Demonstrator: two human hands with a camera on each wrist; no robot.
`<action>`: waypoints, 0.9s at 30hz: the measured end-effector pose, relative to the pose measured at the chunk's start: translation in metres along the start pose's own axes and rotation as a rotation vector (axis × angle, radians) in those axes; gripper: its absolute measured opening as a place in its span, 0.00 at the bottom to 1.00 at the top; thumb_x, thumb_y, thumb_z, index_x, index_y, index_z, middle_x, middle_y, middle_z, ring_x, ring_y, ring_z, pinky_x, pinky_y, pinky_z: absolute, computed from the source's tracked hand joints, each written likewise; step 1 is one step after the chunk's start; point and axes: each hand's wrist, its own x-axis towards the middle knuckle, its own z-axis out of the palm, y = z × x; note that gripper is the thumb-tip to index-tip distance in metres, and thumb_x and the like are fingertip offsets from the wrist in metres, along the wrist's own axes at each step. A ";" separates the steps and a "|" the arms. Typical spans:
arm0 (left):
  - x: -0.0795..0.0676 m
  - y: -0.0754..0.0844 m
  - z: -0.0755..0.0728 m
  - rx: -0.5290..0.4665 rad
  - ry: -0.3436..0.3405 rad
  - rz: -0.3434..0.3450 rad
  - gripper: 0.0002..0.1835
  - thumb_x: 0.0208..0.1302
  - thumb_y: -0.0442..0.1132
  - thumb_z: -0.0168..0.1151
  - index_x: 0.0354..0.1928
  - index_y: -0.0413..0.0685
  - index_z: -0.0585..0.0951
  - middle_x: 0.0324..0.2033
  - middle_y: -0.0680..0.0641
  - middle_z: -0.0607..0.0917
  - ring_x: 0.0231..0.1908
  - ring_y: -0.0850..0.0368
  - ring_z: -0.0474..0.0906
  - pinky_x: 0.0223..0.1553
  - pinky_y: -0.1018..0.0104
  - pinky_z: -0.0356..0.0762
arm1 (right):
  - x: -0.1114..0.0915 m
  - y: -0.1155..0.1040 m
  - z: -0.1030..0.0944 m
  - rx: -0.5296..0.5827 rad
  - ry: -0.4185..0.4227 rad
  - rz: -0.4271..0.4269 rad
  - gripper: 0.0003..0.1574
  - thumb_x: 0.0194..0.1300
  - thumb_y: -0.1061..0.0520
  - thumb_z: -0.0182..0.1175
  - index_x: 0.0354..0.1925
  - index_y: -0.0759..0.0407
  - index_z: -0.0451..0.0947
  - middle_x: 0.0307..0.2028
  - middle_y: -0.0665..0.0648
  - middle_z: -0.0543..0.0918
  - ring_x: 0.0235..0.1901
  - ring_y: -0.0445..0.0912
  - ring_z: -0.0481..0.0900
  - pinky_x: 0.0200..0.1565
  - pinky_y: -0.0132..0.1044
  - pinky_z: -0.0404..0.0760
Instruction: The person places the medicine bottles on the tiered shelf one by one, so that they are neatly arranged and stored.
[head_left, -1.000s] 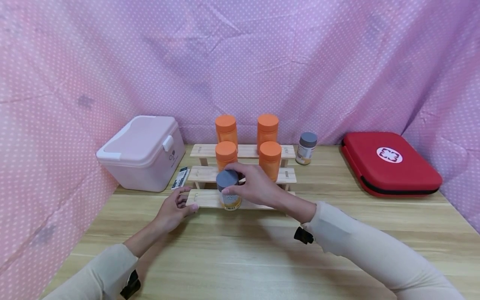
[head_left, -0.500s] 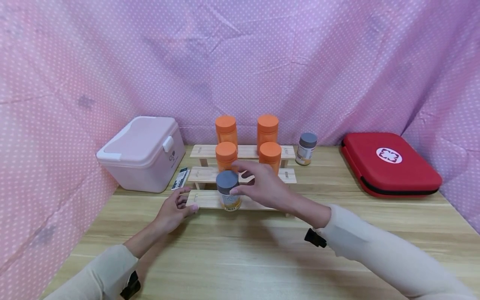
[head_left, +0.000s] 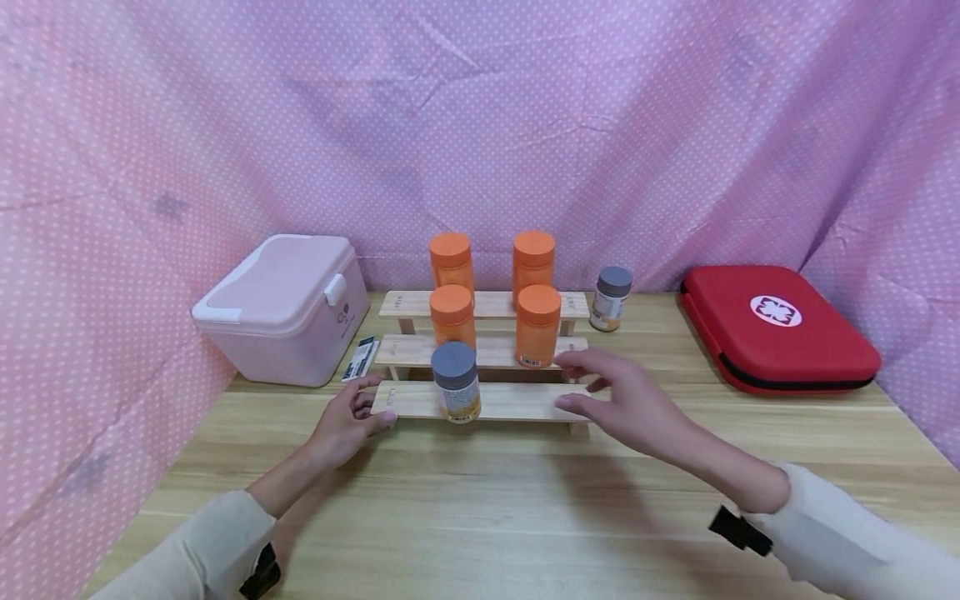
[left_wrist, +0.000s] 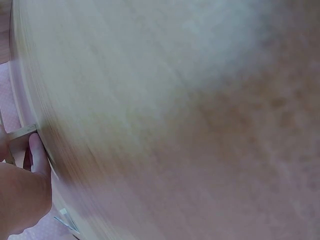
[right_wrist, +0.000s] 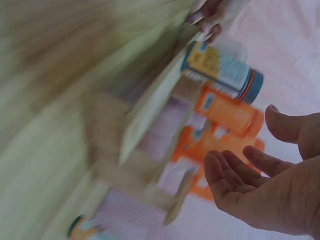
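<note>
A three-tier wooden display stand stands on the table. My left hand grips the left end of its lowest step, thumb at the front; the left wrist view also shows that hand at the wood's end. A grey-capped bottle stands upright on the lowest step, left of its middle. My right hand is held with thumb and fingers apart at the step's right end, holding nothing. Two orange bottles, one at the left and one at the right, stand on the middle step.
Behind them, two more orange bottles occupy the top step. A second grey-capped bottle stands on the table right of the stand. A pink lidded box and a small flat packet are left; a red zip case lies right.
My right hand has let go of the grey-capped bottle and moved right, away from it. The bottle stays on the lowest step, and my left hand keeps its place.
</note>
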 end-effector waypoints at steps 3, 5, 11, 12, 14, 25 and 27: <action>0.000 0.000 0.000 -0.010 -0.004 0.007 0.32 0.61 0.34 0.67 0.65 0.39 0.64 0.46 0.37 0.83 0.44 0.51 0.77 0.39 0.73 0.76 | -0.012 0.016 -0.010 -0.024 0.018 0.057 0.28 0.58 0.57 0.70 0.56 0.62 0.77 0.50 0.59 0.82 0.45 0.50 0.80 0.44 0.45 0.81; -0.001 0.000 0.000 -0.014 -0.006 0.009 0.32 0.61 0.34 0.67 0.65 0.39 0.64 0.46 0.37 0.83 0.44 0.51 0.78 0.39 0.74 0.76 | -0.017 0.025 -0.018 -0.038 0.029 0.099 0.29 0.59 0.57 0.69 0.57 0.62 0.76 0.51 0.60 0.82 0.46 0.51 0.80 0.45 0.46 0.81; -0.002 0.001 0.000 -0.020 -0.011 0.001 0.33 0.61 0.34 0.66 0.66 0.39 0.63 0.47 0.36 0.82 0.44 0.51 0.78 0.39 0.73 0.76 | -0.025 0.044 -0.042 -0.105 0.052 0.172 0.30 0.60 0.55 0.68 0.59 0.63 0.74 0.52 0.62 0.81 0.48 0.55 0.79 0.44 0.47 0.81; -0.002 0.001 0.000 -0.020 -0.011 0.001 0.33 0.61 0.35 0.66 0.66 0.39 0.63 0.47 0.37 0.82 0.44 0.51 0.78 0.39 0.73 0.76 | -0.025 0.046 -0.045 -0.115 0.056 0.175 0.31 0.60 0.54 0.68 0.59 0.63 0.74 0.52 0.63 0.80 0.48 0.56 0.79 0.44 0.47 0.81; -0.002 0.002 -0.001 -0.024 -0.012 0.004 0.33 0.61 0.34 0.66 0.66 0.39 0.63 0.47 0.36 0.82 0.44 0.51 0.78 0.39 0.73 0.76 | -0.024 0.051 -0.052 -0.141 0.072 0.182 0.32 0.60 0.53 0.68 0.60 0.63 0.73 0.53 0.63 0.80 0.48 0.56 0.79 0.43 0.38 0.82; 0.001 0.000 0.000 0.004 -0.002 -0.025 0.34 0.61 0.36 0.67 0.66 0.41 0.64 0.48 0.37 0.82 0.47 0.50 0.77 0.44 0.68 0.75 | 0.011 0.092 -0.085 -0.155 0.075 0.274 0.40 0.64 0.47 0.64 0.64 0.68 0.65 0.57 0.70 0.73 0.54 0.63 0.73 0.50 0.57 0.76; 0.001 -0.001 0.000 0.004 -0.001 -0.023 0.34 0.61 0.36 0.67 0.66 0.41 0.64 0.48 0.37 0.82 0.47 0.50 0.76 0.45 0.68 0.75 | 0.024 0.100 -0.087 -0.147 0.060 0.294 0.41 0.64 0.47 0.63 0.66 0.69 0.62 0.58 0.72 0.71 0.55 0.64 0.72 0.52 0.58 0.75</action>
